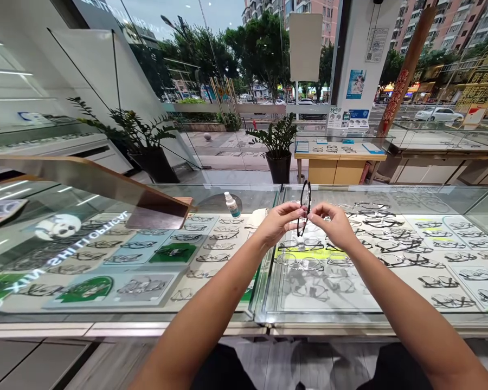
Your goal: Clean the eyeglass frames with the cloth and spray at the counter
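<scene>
A pair of dark-framed eyeglasses (305, 195) is held upright above the glass display case, turned nearly edge-on to me. My left hand (282, 219) pinches it from the left, thumb and fingertips meeting at the middle of the frame. From the right, my right hand (329, 221) closes its thumb and fingers on the same frame. A white cloth (257, 218) lies on the glass just left of my left hand. Near it stands a small white spray bottle (231, 205) with a teal label. The fingers hide part of the eyeglasses.
Rows of eyeglasses (402, 246) lie inside the glass display case (264, 303) beneath my hands. On the left, a wooden-edged panel (106, 184) slants over the glass. Potted plants (278, 162) and a wooden cabinet (337, 168) stand beyond the counter.
</scene>
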### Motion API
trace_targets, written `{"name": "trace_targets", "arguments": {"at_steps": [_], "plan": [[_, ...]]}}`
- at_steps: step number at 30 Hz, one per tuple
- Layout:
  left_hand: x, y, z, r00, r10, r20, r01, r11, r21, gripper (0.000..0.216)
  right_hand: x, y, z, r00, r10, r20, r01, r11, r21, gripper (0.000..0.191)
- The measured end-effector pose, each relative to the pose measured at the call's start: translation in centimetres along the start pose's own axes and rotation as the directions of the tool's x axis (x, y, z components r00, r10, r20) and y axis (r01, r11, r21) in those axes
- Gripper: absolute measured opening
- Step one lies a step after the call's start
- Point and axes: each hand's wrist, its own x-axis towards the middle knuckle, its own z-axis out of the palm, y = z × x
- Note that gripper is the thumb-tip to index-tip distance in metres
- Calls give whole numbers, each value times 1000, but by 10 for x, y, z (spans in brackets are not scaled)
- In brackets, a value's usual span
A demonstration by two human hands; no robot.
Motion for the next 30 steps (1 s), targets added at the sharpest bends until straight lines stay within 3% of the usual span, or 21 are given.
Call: {"name": "trace_targets", "arguments": {"at_steps": [10,22,26,30], "plan": [[-3,4,2,998,-1,70,0,1000,17,45,5,5,-5,992,115,43,-123,956,268,34],[-6,6,5,994,7,106,-14,998,63,45,3,3,-3,993,87,77,-104,962,253,39],[-4,5,4,996,56,71,-61,996,65,47,4,4,-4,995,88,49,-97,960,264,36],[-1,6,1,988,149,-47,-139,975,170,46,8,6,-8,995,99,-11,-94,968,234,28]]}}
